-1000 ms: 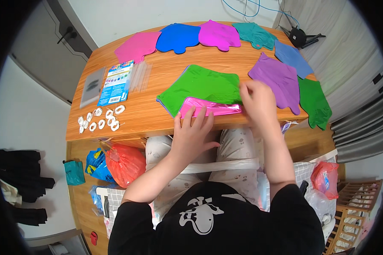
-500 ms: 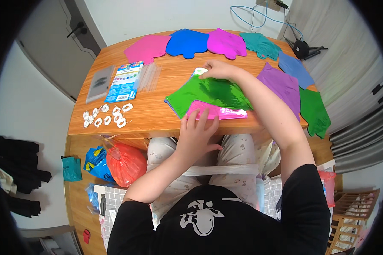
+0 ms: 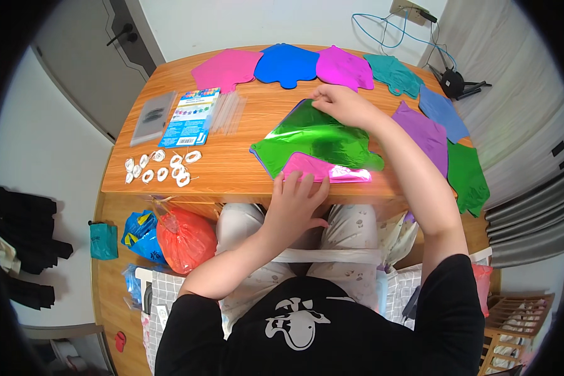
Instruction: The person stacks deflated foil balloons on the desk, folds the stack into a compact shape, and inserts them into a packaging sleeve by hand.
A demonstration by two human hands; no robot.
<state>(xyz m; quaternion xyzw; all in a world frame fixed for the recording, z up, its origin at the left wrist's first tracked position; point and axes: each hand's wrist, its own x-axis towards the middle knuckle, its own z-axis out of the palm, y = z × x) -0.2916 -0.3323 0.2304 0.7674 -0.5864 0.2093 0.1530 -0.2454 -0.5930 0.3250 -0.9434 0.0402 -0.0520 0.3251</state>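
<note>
A shiny green foil balloon (image 3: pixel 313 135), uninflated and flat with pointed corners, lies in front of me at the near side of the table. Bright pink foil (image 3: pixel 307 168) shows along its near edge; whether it lies over or under the green, I cannot tell. A thin blue rim peeks out at the left side of this stack. My left hand (image 3: pixel 296 203) rests with spread fingertips on the pink foil at the table's front edge. Reaching across, my right hand (image 3: pixel 341 106) pinches the far corner of the green balloon, its fingertips closed there.
Flat foil balloons curve round the table's (image 3: pixel 232 163) far and right edges: pink (image 3: pixel 225 69), blue (image 3: pixel 287 64), magenta (image 3: pixel 344 67), teal (image 3: pixel 393 75), light blue (image 3: pixel 443 113), purple (image 3: pixel 420 135), green (image 3: pixel 467 172). At left are white ribbon coils (image 3: pixel 163 174), a blue package (image 3: pixel 191 119), clear straws (image 3: pixel 229 113).
The white patch under my right fingertips is gone from sight, and the green foil's far corner now sits there, with a brighter sheen. My left hand stays on the pink foil. The view has shifted slightly.
</note>
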